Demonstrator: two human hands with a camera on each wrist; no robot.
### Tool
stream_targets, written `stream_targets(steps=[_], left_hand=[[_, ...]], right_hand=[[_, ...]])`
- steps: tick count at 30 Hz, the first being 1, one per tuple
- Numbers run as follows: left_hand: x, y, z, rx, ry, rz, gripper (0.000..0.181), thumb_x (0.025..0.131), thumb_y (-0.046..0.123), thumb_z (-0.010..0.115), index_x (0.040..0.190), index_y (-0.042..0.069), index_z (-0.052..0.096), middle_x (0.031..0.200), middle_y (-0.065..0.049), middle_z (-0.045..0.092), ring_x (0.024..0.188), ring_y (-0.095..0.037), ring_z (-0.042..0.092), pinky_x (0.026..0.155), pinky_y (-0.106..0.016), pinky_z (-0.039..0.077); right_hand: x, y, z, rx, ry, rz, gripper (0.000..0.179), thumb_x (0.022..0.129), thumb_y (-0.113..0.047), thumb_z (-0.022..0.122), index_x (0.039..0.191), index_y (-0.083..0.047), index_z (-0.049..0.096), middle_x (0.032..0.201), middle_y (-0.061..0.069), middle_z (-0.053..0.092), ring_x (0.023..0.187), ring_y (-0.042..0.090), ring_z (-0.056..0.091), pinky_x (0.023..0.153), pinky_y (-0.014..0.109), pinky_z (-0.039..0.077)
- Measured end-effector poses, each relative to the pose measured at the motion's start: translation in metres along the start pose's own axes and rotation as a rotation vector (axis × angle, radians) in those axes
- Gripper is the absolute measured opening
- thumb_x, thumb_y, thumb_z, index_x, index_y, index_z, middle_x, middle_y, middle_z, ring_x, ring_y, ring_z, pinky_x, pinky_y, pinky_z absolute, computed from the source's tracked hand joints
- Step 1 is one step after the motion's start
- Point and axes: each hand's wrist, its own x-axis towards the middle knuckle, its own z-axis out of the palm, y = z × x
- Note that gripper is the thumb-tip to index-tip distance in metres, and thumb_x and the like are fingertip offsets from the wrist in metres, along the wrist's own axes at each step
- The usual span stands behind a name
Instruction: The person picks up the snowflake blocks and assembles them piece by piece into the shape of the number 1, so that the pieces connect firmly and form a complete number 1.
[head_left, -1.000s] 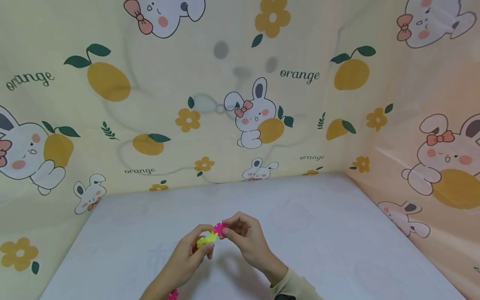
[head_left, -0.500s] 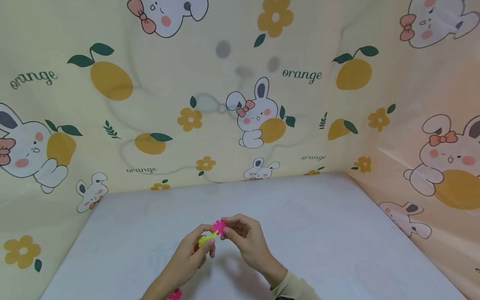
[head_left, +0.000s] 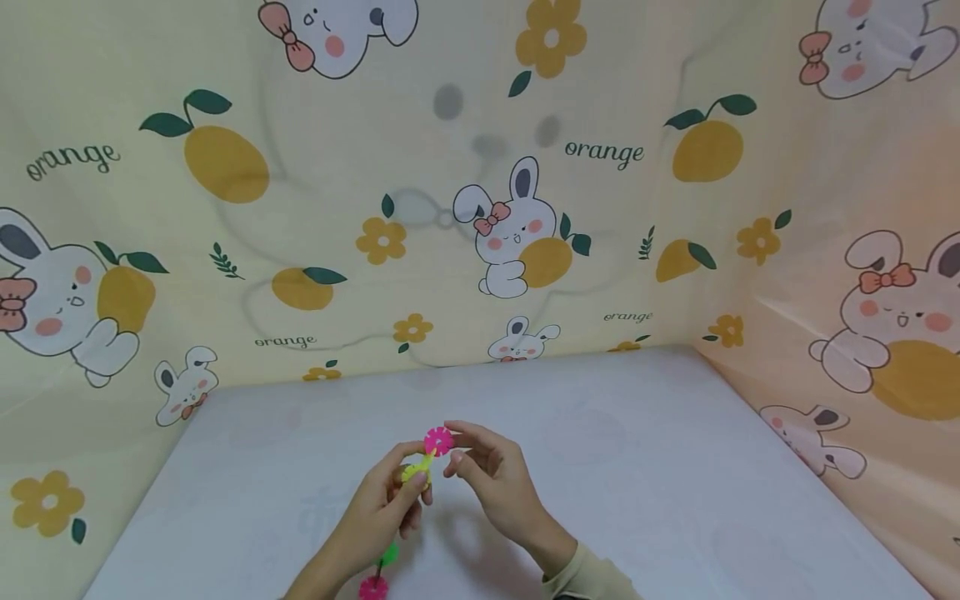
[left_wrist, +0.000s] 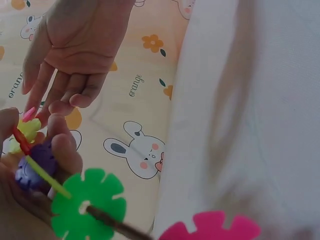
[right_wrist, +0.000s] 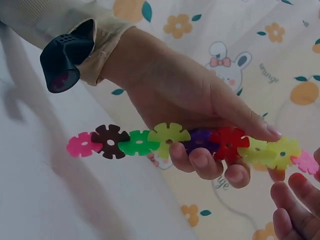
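Observation:
My left hand grips a chain of flower-shaped plastic discs, its thumb pressing a yellow disc. At the chain's far end stands a pink disc, slotted to a yellow one. My right hand is beside this disc, index fingertip at its edge and thumb apart from it. Below the left hand hang a green disc, a brown disc and another pink disc. The right wrist view also shows a purple disc and a red disc within the left hand's grip.
A white tabletop spreads under both hands. Behind it and along the sides hangs a cream cloth printed with rabbits and oranges. A dark wrist camera sits at the left sleeve cuff.
The end pink disc has risen slightly and its face shows more. My right thumb has come away from it. The chain's lower end has swung right, showing green and pink below the left hand.

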Motion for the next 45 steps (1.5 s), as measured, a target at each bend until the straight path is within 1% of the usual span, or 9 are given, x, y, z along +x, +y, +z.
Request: stream_targets(steps=[5,13,18,22,26,34,37,42,45], left_hand=[[-0.001,0.0,0.0,-0.005,0.056,0.016,0.033,0.107,0.021,0.051,0.136,0.008,0.041,0.084,-0.008,0.062,0.054,-0.013,0.056,0.049,-0.024,0.052],[0.0,0.003,0.002,-0.081,0.231,-0.006,0.035,0.108,0.02,0.049,0.138,0.011,0.034,0.086,-0.012,0.061,0.059,-0.01,0.057,0.051,-0.025,0.054],[0.001,0.003,0.003,-0.09,0.299,-0.036,0.036,0.107,0.021,0.052,0.134,0.013,0.03,0.087,-0.008,0.063,0.064,-0.016,0.061,0.059,-0.024,0.056],[0.001,0.003,0.004,-0.096,0.334,-0.084,0.036,0.107,0.021,0.053,0.13,0.015,0.027,0.088,-0.012,0.065,0.067,-0.02,0.065,0.068,-0.025,0.059],[0.002,0.001,0.005,-0.118,0.348,-0.096,0.037,0.107,0.021,0.051,0.13,0.014,0.024,0.093,-0.017,0.066,0.072,-0.019,0.07,0.073,-0.027,0.062],[0.003,0.0,0.005,-0.127,0.364,-0.132,0.04,0.107,0.032,0.052,0.129,0.019,0.021,0.112,-0.014,0.065,0.092,-0.02,0.075,0.082,-0.026,0.061],[0.003,0.003,0.004,-0.144,0.359,-0.1,0.039,0.107,0.03,0.05,0.129,0.018,0.021,0.116,-0.016,0.064,0.099,-0.021,0.074,0.087,-0.027,0.06],[0.003,0.003,0.004,-0.146,0.355,-0.033,0.038,0.108,0.02,0.05,0.134,0.013,0.023,0.113,-0.017,0.063,0.099,-0.018,0.071,0.086,-0.025,0.06],[0.004,0.003,0.003,-0.134,0.346,-0.028,0.037,0.108,0.016,0.049,0.137,0.013,0.027,0.112,-0.015,0.064,0.098,-0.015,0.07,0.085,-0.026,0.059]], right_hand=[[0.0,0.005,0.002,-0.029,-0.041,0.108,0.038,0.101,-0.008,0.055,0.139,-0.005,0.055,0.123,0.026,0.065,0.087,0.014,0.069,0.084,0.025,0.054],[-0.006,0.016,0.011,-0.074,-0.333,0.26,0.051,0.103,-0.02,0.057,0.15,-0.013,0.04,0.129,0.021,0.065,0.107,0.025,0.07,0.086,0.02,0.052],[-0.012,0.016,0.015,-0.035,-0.451,0.297,0.057,0.103,-0.019,0.059,0.154,-0.019,0.033,0.116,0.018,0.07,0.091,0.01,0.069,0.081,0.02,0.054],[-0.014,0.017,0.017,-0.018,-0.453,0.298,0.064,0.099,-0.015,0.063,0.155,-0.022,0.033,0.101,0.009,0.071,0.079,0.003,0.066,0.075,0.018,0.053],[-0.015,0.02,0.021,-0.072,-0.4,0.288,0.065,0.093,-0.014,0.07,0.151,-0.019,0.041,0.099,0.002,0.067,0.08,0.002,0.066,0.073,0.018,0.053],[-0.014,0.023,0.024,-0.163,-0.348,0.225,0.03,0.093,-0.014,0.07,0.121,-0.004,0.068,0.108,0.012,0.073,0.084,0.0,0.064,0.073,0.019,0.054],[-0.013,0.02,0.023,-0.158,-0.335,0.205,0.019,0.095,-0.014,0.067,0.109,-0.002,0.071,0.102,0.015,0.074,0.082,0.0,0.064,0.073,0.019,0.054],[-0.01,0.019,0.019,-0.139,-0.333,0.187,0.021,0.099,-0.015,0.062,0.111,0.0,0.07,0.102,0.02,0.073,0.079,-0.001,0.064,0.072,0.018,0.054],[-0.009,0.018,0.017,-0.107,-0.339,0.189,0.022,0.101,-0.013,0.059,0.113,0.001,0.07,0.102,0.027,0.071,0.075,-0.001,0.063,0.07,0.017,0.054]])
